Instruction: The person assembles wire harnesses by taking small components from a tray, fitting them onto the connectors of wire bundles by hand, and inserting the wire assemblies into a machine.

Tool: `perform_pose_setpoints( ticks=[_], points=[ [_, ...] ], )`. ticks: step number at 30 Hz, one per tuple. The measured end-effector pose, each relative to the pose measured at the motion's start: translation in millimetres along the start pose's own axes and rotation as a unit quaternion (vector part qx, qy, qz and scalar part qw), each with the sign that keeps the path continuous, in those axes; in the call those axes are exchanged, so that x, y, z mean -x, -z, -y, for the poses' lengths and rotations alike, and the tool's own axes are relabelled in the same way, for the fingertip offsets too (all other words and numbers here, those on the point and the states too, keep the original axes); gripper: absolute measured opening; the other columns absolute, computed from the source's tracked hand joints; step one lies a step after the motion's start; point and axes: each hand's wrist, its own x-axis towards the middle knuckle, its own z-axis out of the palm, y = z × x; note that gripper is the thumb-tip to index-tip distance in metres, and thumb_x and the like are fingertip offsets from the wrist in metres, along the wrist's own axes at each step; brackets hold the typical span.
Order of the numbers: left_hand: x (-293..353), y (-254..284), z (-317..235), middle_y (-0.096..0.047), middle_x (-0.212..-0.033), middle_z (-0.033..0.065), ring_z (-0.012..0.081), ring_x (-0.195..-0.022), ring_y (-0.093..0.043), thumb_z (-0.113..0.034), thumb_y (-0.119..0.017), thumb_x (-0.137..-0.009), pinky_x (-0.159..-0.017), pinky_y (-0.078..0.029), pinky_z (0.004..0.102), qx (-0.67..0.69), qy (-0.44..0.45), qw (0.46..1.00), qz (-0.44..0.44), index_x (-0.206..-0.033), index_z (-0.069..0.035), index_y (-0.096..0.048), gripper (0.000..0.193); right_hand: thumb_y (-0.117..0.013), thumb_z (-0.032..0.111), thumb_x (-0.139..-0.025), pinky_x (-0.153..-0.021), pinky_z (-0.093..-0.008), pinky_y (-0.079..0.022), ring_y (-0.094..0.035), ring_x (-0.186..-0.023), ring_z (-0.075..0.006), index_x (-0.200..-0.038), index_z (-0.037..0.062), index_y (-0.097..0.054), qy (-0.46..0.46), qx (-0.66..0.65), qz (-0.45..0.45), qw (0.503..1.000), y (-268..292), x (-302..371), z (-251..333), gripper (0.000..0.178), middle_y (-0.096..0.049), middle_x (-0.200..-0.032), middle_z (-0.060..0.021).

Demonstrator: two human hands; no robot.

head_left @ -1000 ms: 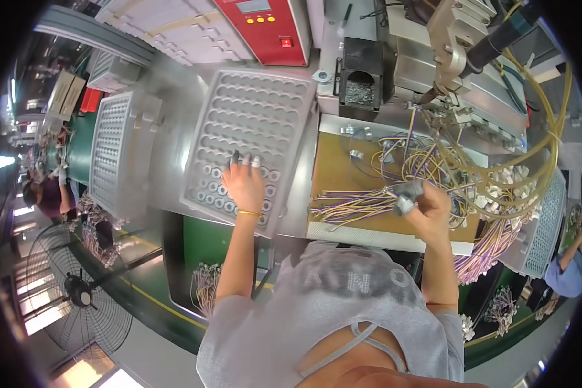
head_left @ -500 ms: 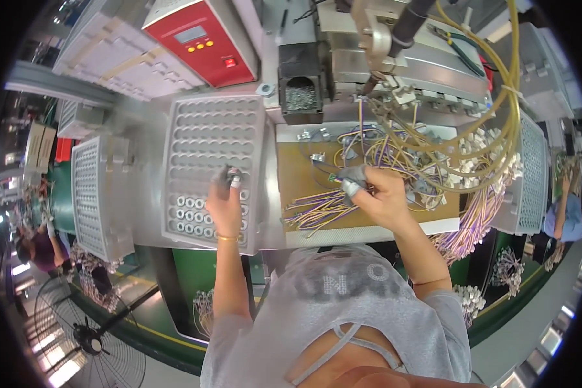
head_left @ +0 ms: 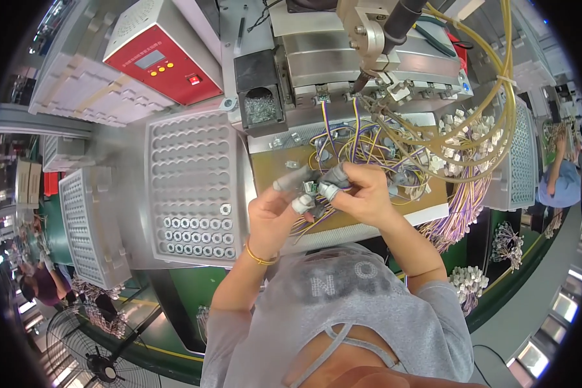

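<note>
Over the brown work mat, my right hand, with grey finger covers on thumb and forefinger, pinches a small green circuit board by its wired end. Opposite it is my left hand, its covered thumb and forefinger apart on either side of the board. Whether they touch the board I cannot tell. Yellow and purple wires run out beneath the hands. Left of them lies a pale plastic tray with round pockets. Several silver ring-shaped parts fill its near rows, and a single one sits above them.
A red control box stands at the back left. A black bin of small clear parts sits beside a metal fixture. Yellow hoses loop at the right above bundled wires with white connectors. Stacked trays stand left.
My left hand has moved right from the tray to the circuit board in my right hand. A lone ring part now shows above the tray's filled rows. The whole view has shifted a little.
</note>
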Motion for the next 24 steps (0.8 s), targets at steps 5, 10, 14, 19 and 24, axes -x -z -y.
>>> perform_pose_setpoints(
  ticks=[5, 10, 14, 19, 24],
  points=[
    [0, 4, 1, -0.052, -0.112, 0.0127, 0.0144, -0.086, -0.055, 0.003, -0.058, -0.077, -0.058, -0.050, 0.0220, 0.001, -0.003, 1.000, 0.031, -0.116, 0.005, -0.046, 0.041, -0.063, 0.001, -0.069, -0.046, -0.0181, -0.038, -0.047, -0.055, -0.0028, -0.072, -0.0027, -0.057, -0.031, -0.008, 0.017, 0.999, 5, 2, -5, 0.007, -0.055, -0.063, -0.0005],
    [1, 1, 0, -0.052, -0.114, 0.0129, 0.0148, -0.089, -0.055, 0.003, -0.058, -0.077, -0.065, -0.050, 0.0228, -0.008, 0.001, 0.999, 0.050, -0.115, 0.005, -0.047, 0.040, -0.065, 0.001, -0.065, -0.044, -0.0184, -0.037, -0.047, -0.053, -0.0023, -0.066, -0.0023, -0.055, 0.017, 0.024, -0.003, 1.000, 5, 0, 2, 0.010, -0.054, -0.058, -0.0008],
    [-1, -5, -5, -0.055, -0.109, 0.0113, 0.0166, -0.093, -0.055, 0.004, -0.058, -0.076, -0.078, -0.047, 0.0274, -0.021, -0.025, 0.998, 0.057, -0.110, 0.006, -0.051, 0.034, -0.063, 0.002, -0.065, -0.041, -0.0197, -0.034, -0.044, -0.049, -0.0028, -0.062, -0.0012, -0.053, 0.060, 0.072, 0.013, 0.996, 11, -3, 4, 0.011, -0.052, -0.056, -0.0011],
    [-9, -13, -4, -0.059, -0.100, 0.0096, 0.0146, -0.086, -0.056, 0.005, -0.058, -0.075, -0.074, -0.047, 0.0257, -0.035, -0.038, 0.998, 0.047, -0.100, 0.003, -0.057, 0.025, -0.058, 0.005, -0.067, -0.042, -0.0216, -0.031, -0.041, -0.049, -0.0049, -0.065, 0.0013, -0.052, 0.042, 0.041, 0.027, 0.998, 7, 0, 9, 0.007, -0.049, -0.056, -0.0005],
    [-21, -25, 1, -0.060, -0.092, 0.0075, 0.0091, -0.068, -0.055, -0.004, -0.054, -0.080, -0.050, -0.044, 0.0189, 0.083, 0.069, 0.994, 0.005, -0.099, 0.001, -0.057, 0.020, -0.057, 0.006, -0.070, -0.048, -0.0193, -0.036, -0.046, -0.055, -0.0055, -0.077, 0.0004, -0.058, -0.047, -0.059, -0.036, 0.996, 7, 5, 20, 0.009, -0.054, -0.063, 0.0003]
  ],
)
